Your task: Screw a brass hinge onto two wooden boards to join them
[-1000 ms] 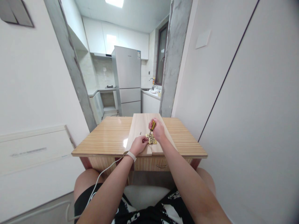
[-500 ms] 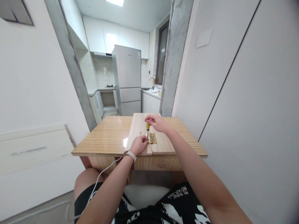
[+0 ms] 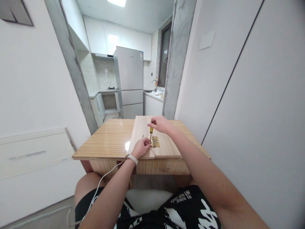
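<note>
My right hand (image 3: 159, 124) grips the yellow-and-black handle of a screwdriver (image 3: 151, 129), held upright with its shaft pointing down. Under it lies a brass hinge (image 3: 155, 142), placed across the seam between two pale wooden boards (image 3: 142, 125). My left hand (image 3: 142, 146) rests on the left board, its fingertips pinched together beside the screwdriver's tip at the hinge's left leaf. Whatever those fingers hold is too small and covered to make out. A small dark screw (image 3: 143, 136) lies on the left board, beyond my left hand.
The boards lie on a striped wooden table (image 3: 102, 140) with a drawer handle (image 3: 164, 170) at its front. A white cable (image 3: 107, 173) runs near my left forearm. A white wall panel (image 3: 238, 133) stands close on the right, and a fridge (image 3: 130, 70) behind the table.
My right hand has turned slightly on the screwdriver handle, with its wrist and forearm shifted a little. My left hand stays at the hinge.
</note>
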